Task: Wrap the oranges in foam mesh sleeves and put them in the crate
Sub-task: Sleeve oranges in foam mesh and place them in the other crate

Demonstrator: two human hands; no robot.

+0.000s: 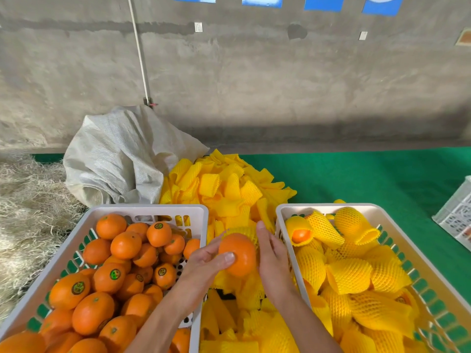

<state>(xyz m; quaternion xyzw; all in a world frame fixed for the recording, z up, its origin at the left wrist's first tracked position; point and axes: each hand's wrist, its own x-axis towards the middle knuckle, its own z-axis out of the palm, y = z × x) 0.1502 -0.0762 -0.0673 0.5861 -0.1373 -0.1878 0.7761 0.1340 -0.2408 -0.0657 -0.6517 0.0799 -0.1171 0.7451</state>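
Observation:
My left hand [204, 261] grips a bare orange [239, 254] between the two crates, thumb across its near side. A yellow foam mesh sleeve [244, 231] sits over the orange's far end, and my right hand [271, 258] holds it there, with the fingers stretched along the orange's right side. The left crate [146, 208] is filled with unwrapped oranges [109, 276], some with green stickers. The right crate [328, 207] holds several oranges wrapped in yellow sleeves [349, 275].
A heap of loose yellow sleeves [226, 192] lies between and behind the crates on green matting [369, 179]. A grey woven sack [119, 156] sits behind the left crate, with straw [28, 200] at far left. Another white crate [456, 215] shows at the right edge.

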